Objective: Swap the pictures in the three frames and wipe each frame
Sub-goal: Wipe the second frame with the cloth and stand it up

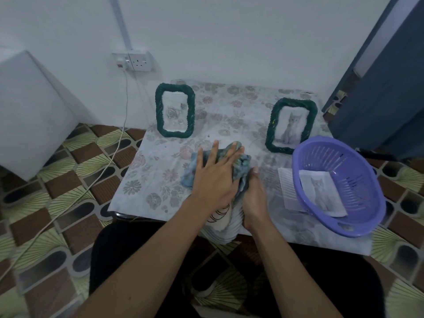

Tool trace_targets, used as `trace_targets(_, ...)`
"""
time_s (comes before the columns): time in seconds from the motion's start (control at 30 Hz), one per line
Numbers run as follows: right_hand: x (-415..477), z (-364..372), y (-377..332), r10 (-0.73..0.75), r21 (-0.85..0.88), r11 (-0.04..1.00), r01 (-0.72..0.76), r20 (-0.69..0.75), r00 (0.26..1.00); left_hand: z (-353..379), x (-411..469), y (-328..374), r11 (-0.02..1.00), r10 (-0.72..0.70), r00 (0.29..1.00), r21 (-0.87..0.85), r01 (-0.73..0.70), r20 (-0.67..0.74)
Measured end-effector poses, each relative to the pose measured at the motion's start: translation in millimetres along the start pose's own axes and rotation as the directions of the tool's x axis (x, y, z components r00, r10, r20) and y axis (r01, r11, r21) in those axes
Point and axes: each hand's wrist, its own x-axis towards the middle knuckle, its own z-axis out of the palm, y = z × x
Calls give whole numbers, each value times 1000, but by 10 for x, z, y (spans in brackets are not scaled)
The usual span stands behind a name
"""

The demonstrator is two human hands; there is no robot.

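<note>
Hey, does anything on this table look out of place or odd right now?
The purple plastic basket sits tilted, propped on a white sheet, and overhangs the table's near right edge. The third frame, white and ridged, also pokes past the front edge, under a blue cloth. Nothing looks spilled or damaged.

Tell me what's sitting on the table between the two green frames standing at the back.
Nothing stands there. In the head view, only bare floral tablecloth shows between the rose frame and the cat frame; the blue cloth under the left hand lies nearer the person.
</note>
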Motion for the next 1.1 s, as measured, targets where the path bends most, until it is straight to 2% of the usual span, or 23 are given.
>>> trace_targets(0.13, -25, -25, -15, -11, -67, 998, 3, -108, 994, 10, 15, -159, 996, -61, 998, -64, 62, 30)
trace_targets(0.27, -13, -105, -67, 0, -63, 998, -9, -145, 989, 36, -40, -348, 959, 44, 998, -282, -29, 44)
trace_targets(0.37, -4, -143, -89, -20, -82, 997, 8, -145, 989, 53, -132, -406, 917, 75, 996, -396, -47, 56)
trace_targets(0.53, -14, -140, -22, -33, -159, 987, 5, -171, 985, 49, -288, -457, 881, 114, 992, -467, -74, 57)
trace_targets(0.63, 66, -187, 4, -32, -143, 990, -7, -268, 963, 47, -404, -455, 880, 91, 991, -474, -34, 100)
trace_targets(0.93, 209, -308, -151, 9, 41, 999, 12, -480, 877, 206, -692, -406, 831, 69, 984, -555, 33, 162)
trace_targets(1.1, 226, -303, -94, 52, 192, 979, 66, -551, 833, 295, -770, -322, 727, -12, 987, -676, 120, 162)
